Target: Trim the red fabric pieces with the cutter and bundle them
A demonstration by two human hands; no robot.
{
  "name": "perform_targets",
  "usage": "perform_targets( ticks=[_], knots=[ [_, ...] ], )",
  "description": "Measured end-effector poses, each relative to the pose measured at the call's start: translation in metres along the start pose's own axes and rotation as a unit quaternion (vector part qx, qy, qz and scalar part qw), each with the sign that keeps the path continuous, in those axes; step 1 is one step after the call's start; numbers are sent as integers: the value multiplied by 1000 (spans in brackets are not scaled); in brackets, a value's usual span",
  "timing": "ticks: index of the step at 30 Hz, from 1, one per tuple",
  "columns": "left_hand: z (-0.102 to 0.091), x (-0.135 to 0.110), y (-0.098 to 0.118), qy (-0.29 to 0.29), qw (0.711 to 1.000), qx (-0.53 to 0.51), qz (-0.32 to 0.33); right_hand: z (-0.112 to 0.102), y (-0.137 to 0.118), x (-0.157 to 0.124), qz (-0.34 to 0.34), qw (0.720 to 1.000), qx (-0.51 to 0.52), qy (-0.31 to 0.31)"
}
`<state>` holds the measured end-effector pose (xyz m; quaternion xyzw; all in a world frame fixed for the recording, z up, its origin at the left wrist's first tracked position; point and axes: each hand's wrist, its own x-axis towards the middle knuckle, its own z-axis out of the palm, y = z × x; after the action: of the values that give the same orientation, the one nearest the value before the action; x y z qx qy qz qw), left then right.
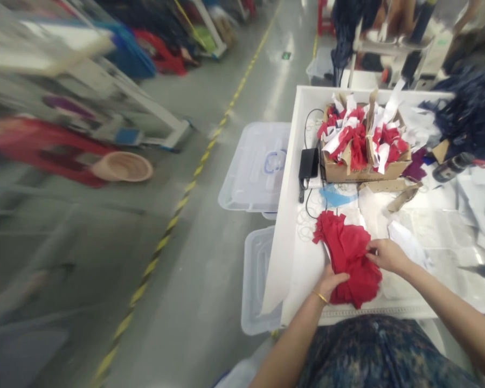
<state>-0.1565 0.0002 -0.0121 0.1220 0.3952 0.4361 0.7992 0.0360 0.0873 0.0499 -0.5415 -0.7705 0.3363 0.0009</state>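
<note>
A crumpled bundle of red cloth lies near the front edge of the white table. My left hand, with a gold bangle at the wrist, grips the bundle's lower left side. My right hand holds its upper right side, fingers pinched into the cloth. A strip of white cloth or paper lies just beyond my right hand. Farther back, a cardboard box overflows with red and white cloth scraps.
A black power adapter and cables lie left of the box. Dark patterned cloth is heaped at the table's far right. Several clear plastic bins stand on the floor beside the table, along a yellow-and-black taped line.
</note>
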Motion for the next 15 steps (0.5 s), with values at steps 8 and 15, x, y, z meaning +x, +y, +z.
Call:
perform_targets(
  ticks=[8,15],
  knots=[
    [-6,0,2,27,999,17,-18,-3,-38,63,-33,994,57,90],
    [-3,2,-1,55,998,-29,-23,26,-21,19,-44,981,84,169]
  ],
)
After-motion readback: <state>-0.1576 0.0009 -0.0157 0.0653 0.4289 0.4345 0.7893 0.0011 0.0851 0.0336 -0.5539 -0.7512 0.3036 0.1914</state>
